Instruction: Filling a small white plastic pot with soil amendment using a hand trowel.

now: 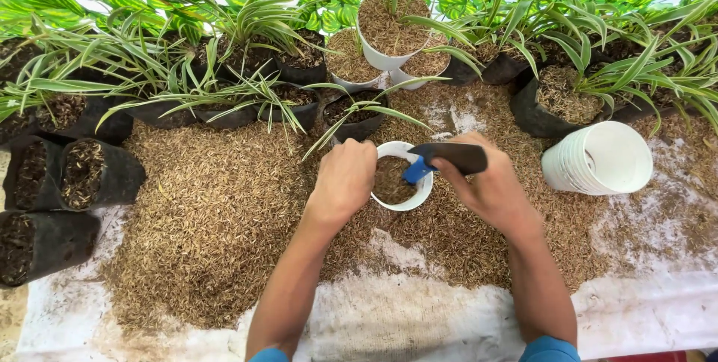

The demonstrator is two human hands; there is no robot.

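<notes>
Filling a white pot [427, 188] over the husk pile [217, 220]

My left hand [345, 177] wraps its fingers round the pot's rim; my right hand [486, 182] grips a trowel [447, 158] tight, blue blade dipped into the pot, beside stacked white pots [598, 158].

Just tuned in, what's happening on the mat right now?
A person is potting over a heap of husk mix. The left hand grips the rim of a small white pot, which is partly filled. The right hand holds a trowel, its blue end dipped into the pot. A stack of white pots lies tipped to the right; black grow bags and potted plants surround the heap.
</notes>
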